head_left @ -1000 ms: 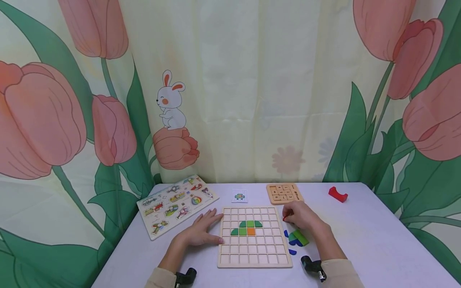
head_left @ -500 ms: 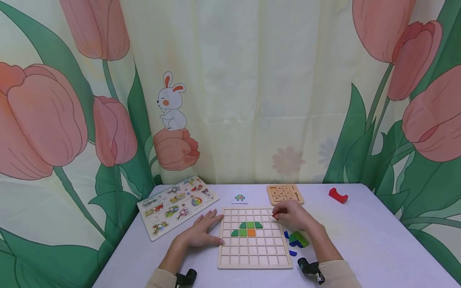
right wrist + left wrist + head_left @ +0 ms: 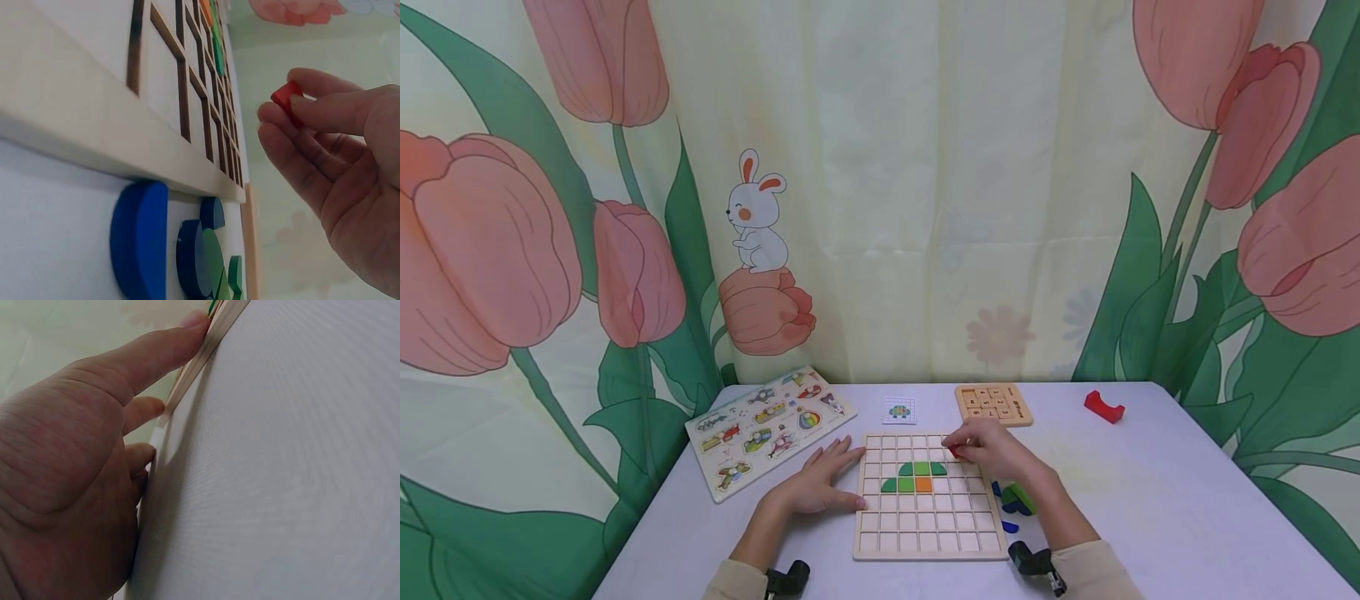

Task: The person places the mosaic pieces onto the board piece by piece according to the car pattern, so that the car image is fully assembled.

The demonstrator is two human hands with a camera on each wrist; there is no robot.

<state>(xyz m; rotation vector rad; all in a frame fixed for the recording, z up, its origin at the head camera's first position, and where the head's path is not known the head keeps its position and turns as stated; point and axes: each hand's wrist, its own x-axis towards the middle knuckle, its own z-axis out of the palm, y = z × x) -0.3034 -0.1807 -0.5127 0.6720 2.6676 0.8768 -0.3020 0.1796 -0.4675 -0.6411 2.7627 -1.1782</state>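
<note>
A small red block [image 3: 289,98] is pinched between thumb and fingers of my right hand [image 3: 996,450], above the upper right of a wooden grid board [image 3: 931,546]. Green pieces [image 3: 906,483] and an orange square [image 3: 922,484] sit in the board's cells. My left hand [image 3: 818,482] rests at the board's left edge, its thumb and fingertips touching the frame with fingers fairly straight; the left wrist view shows the thumb [image 3: 156,356] against the wooden rim. Blue pieces [image 3: 140,240] and green ones lie beside the board's right edge, partly hidden by the right forearm in the head view.
A picture puzzle board [image 3: 767,429] lies at the back left. Behind the grid are a small pattern card [image 3: 899,410] and a wooden number puzzle [image 3: 994,405]. A red curved block [image 3: 1104,407] lies at the back right. A curtain hangs behind the table.
My right hand has carried the red block leftward from beside the board's right edge to above its upper right cells. The left hand stays in place.
</note>
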